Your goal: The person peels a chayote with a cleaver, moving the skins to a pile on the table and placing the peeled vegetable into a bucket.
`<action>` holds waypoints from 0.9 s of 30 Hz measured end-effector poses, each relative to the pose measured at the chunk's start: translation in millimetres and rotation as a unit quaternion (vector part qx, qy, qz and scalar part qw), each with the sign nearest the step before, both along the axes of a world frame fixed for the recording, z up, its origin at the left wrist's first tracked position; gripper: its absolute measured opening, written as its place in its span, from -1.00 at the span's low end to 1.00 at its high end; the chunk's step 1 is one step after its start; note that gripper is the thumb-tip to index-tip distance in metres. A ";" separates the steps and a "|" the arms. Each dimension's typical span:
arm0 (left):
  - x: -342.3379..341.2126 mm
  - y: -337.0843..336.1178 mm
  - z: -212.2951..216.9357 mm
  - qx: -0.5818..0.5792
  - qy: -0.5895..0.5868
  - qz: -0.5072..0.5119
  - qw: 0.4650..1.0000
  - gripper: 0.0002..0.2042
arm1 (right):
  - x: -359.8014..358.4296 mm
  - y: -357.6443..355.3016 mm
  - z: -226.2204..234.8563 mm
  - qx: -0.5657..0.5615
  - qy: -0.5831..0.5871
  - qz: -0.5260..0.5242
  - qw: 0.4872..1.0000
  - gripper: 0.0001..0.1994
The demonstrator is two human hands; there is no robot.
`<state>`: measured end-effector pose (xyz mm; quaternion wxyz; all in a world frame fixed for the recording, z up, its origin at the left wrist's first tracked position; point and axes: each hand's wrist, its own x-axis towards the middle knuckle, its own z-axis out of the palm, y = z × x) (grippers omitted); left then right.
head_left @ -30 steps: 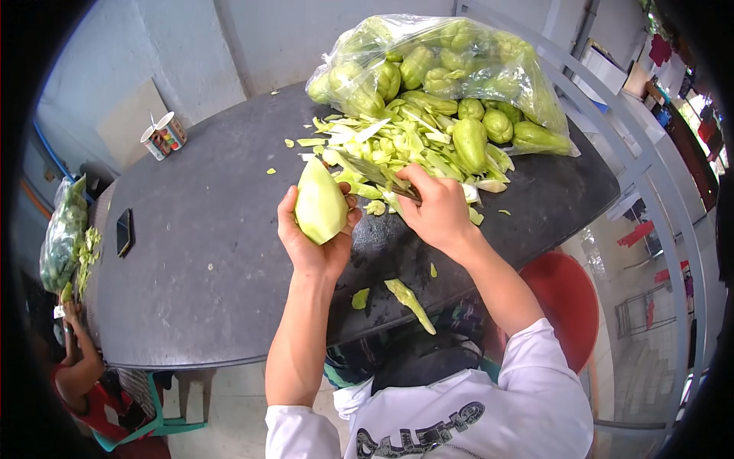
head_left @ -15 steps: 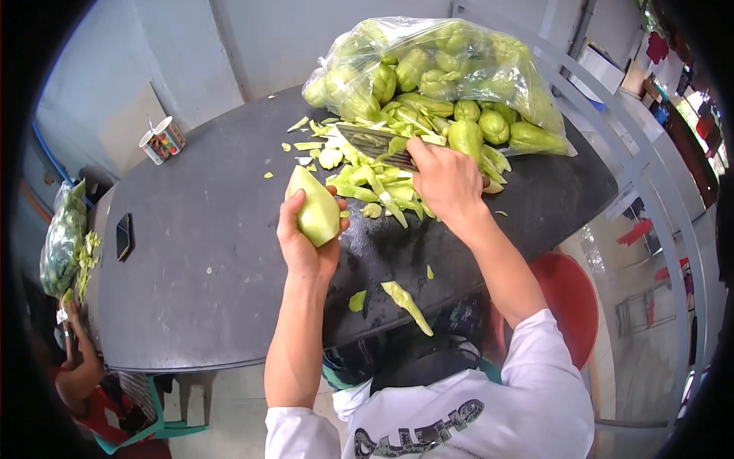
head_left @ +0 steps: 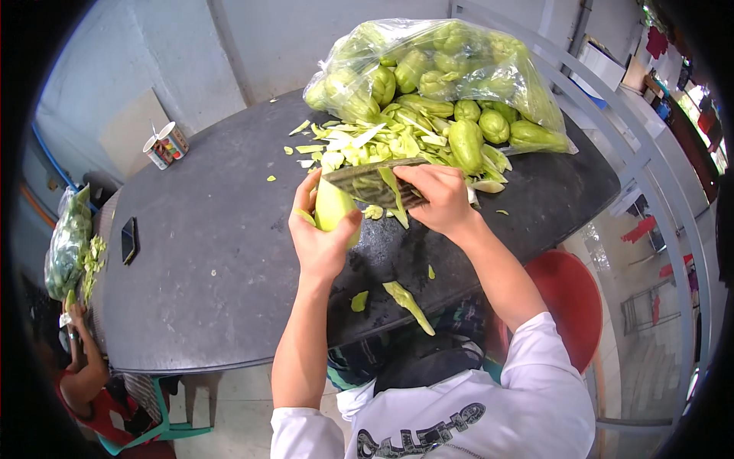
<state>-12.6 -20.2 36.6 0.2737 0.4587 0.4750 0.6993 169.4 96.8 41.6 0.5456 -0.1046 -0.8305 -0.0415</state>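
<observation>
My left hand is closed around a peeled, pale green chayote held above the dark table. My right hand grips a broad-bladed knife; the fingers cover its handle. The blade lies across the upper end of the chayote, and a strip of green peel clings to its side. Beyond both hands is a pile of peelings. Behind it, a clear plastic bag full of whole green chayotes lies open toward me, with a few chayotes at its mouth.
Loose peel lies on the near part of the dark table. Two paper cups and a phone are at the left. Farther left, a co-worker handles greens beside another bag. A red stool stands at the right.
The knife has come down and nearer from over the peelings onto the chayote. My left hand has turned the chayote, its thumb now on the right side.
</observation>
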 end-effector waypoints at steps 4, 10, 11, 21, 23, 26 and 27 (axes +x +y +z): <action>4.2 -0.1 -2.3 0.060 0.067 0.008 0.996 -0.33 | -1.6 -6.9 5.9 -0.012 -0.024 0.055 0.998 -0.55; -1.8 -1.0 -7.7 0.076 0.216 0.069 0.971 -0.39 | -2.5 -14.9 13.7 -0.027 -0.013 0.126 0.992 -0.59; -3.1 -1.0 -8.4 0.074 0.245 0.089 0.963 -0.39 | -1.5 -13.9 13.3 -0.046 -0.021 0.118 0.992 -0.61; -16.4 -8.4 5.7 0.045 0.254 0.091 0.962 -0.42 | 9.9 -2.8 -2.0 -0.131 -0.064 0.034 0.989 -0.71; -20.0 -9.6 6.5 0.036 0.272 0.065 0.959 -0.41 | 9.2 -4.0 0.4 -0.116 -0.059 0.029 0.991 -0.73; -22.0 -9.3 4.8 0.041 0.271 0.048 0.961 -0.38 | 10.8 -6.4 0.0 -0.185 -0.124 -0.033 0.974 -0.78; -21.8 -9.3 5.8 0.043 0.272 0.048 0.960 -0.38 | 11.0 -3.2 0.2 -0.176 -0.124 -0.044 0.976 -0.80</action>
